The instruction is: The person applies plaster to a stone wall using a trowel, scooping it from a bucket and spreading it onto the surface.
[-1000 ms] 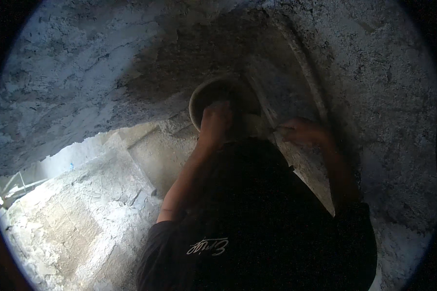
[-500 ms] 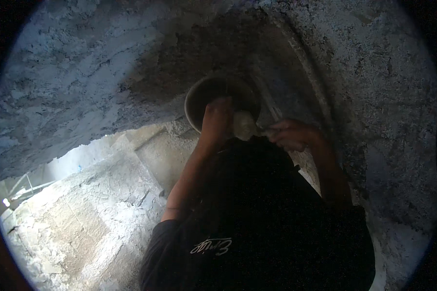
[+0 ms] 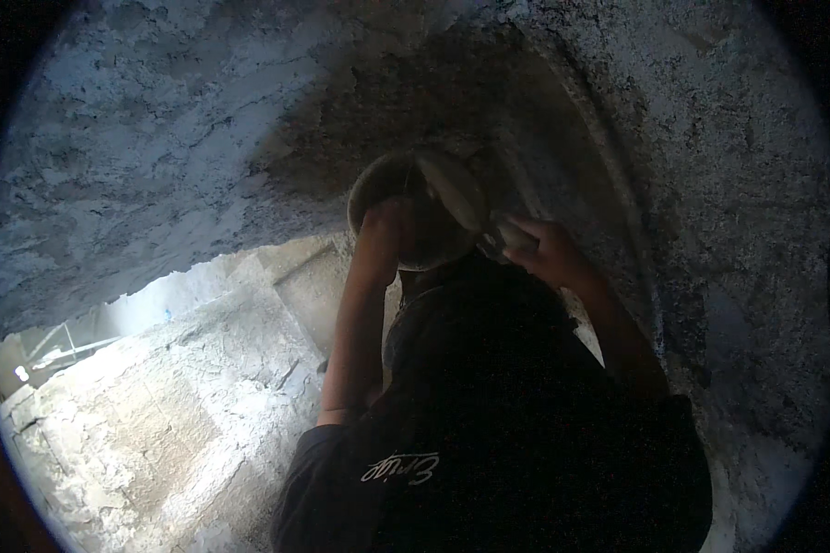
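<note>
A round, shallow metal bowl point(image 3: 361, 191) is in front of my chest, dark inside. My left hand point(image 3: 387, 226) grips its near left rim, the fingers reaching over into the shaded inside. A trowel point(image 3: 450, 192) is in my right hand point(image 3: 549, 249), with its handle closed inside my fingers. Its pale, long blade lies slanted across the right part of the bowl, the tip toward the far rim. What the bowl contains is too dark to tell.
A rough grey plastered wall point(image 3: 157, 157) rises ahead and to the left. On the right, a ridge or pipe point(image 3: 609, 152) curves down another rough wall point(image 3: 747, 184). A brightly lit, dusty ledge or floor point(image 3: 175, 405) lies at lower left.
The trowel blade has swung up from the bowl's near right edge to lie across its right part. My left hand has shifted left along the bowl; my right hand has turned slightly.
</note>
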Demonstrator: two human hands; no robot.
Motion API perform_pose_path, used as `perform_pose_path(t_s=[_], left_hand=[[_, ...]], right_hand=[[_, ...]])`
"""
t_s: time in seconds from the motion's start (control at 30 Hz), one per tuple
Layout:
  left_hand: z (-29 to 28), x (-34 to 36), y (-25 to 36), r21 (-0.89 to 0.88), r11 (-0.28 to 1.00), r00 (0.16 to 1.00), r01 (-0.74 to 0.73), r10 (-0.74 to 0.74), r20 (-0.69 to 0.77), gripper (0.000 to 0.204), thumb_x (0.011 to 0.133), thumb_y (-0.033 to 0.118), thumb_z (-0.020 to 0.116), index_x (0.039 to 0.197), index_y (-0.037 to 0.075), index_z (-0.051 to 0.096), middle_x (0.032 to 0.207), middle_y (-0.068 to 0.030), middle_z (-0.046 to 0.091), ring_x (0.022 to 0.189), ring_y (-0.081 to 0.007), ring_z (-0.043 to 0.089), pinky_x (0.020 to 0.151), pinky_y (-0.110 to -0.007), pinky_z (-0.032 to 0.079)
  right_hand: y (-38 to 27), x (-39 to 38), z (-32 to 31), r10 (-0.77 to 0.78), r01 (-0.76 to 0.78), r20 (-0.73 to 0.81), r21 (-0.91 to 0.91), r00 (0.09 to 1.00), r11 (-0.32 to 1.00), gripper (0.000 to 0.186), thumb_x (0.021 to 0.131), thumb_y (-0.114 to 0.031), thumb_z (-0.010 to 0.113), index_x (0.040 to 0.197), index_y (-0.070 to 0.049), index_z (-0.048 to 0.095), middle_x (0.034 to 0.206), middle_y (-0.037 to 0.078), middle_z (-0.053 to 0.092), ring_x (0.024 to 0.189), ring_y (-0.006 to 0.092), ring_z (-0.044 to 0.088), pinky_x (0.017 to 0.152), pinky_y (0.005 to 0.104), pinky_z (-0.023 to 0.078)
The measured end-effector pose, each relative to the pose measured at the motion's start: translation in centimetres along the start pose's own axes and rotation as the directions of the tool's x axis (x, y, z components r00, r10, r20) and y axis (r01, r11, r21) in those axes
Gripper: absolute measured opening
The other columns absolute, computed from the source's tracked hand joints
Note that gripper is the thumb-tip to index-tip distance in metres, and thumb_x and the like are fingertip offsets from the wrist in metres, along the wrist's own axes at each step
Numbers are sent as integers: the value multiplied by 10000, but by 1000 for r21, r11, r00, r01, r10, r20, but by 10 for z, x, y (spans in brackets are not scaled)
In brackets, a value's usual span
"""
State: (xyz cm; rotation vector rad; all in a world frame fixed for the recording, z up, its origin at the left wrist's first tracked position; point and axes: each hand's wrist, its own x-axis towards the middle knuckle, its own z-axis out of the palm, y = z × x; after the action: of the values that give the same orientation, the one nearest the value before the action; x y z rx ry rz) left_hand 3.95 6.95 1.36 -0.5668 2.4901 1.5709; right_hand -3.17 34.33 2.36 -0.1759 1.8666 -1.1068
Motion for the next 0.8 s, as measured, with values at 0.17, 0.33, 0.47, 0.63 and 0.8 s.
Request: perform_pose_path(t_s=[0.17, 0.33, 0.47, 0.63, 0.8], left_hand=[[-4, -5, -2, -345, 884, 948, 316, -312, 68, 206, 860, 105, 483, 980, -18, 597, 931, -171, 627, 891, -328, 591, 791, -388, 470], [-8, -8, -6, -359, 913, 980, 193, -198, 24, 288, 864, 134, 500, 1107, 1, 578, 1037, -176, 605, 971, -314, 572, 846, -375, 461], [-4, -8, -14, 168, 986, 1000, 10, -13, 19, 299, 861, 128, 504, 1129, 13, 566, 1097, -179, 583, 1024, -318, 547, 861, -388, 450], [2, -4, -22, -22, 997, 997, 79, -78, 23, 278, 829, 109, 526, 1092, 32, 574, 1070, -150, 595, 991, -313, 558, 836, -402, 449], [-1, -12, -16, -200, 970, 990, -137, 126, -67, 283, 885, 220, 481, 965, -24, 602, 822, -67, 591, 705, -171, 526, 620, -294, 419]], right_hand=[[11, -4, 28, -222, 160, -92, -440, 971, 883, 541, 794, -117, 633, 1306, -56, 470, 1157, 235, 579, 1046, 332, 591, 895, 388, 469], [14, -6, 37, -220, 145, -121, -445, 968, 884, 522, 804, -128, 609, 1305, -67, 476, 1145, 230, 587, 1046, 337, 590, 910, 392, 460], [15, -8, 36, -306, 181, -200, -474, 931, 861, 503, 822, -156, 602, 1302, -61, 484, 1058, 251, 613, 935, 346, 631, 787, 399, 505], [8, -16, 36, -289, 180, -154, -494, 945, 851, 500, 831, -161, 598, 1308, -69, 479, 1088, 246, 607, 962, 348, 623, 817, 400, 499], [1, -12, 39, -390, 297, -204, -373, 898, 879, 511, 836, -172, 601, 1318, -72, 467, 1101, 240, 605, 972, 340, 621, 831, 405, 495]])
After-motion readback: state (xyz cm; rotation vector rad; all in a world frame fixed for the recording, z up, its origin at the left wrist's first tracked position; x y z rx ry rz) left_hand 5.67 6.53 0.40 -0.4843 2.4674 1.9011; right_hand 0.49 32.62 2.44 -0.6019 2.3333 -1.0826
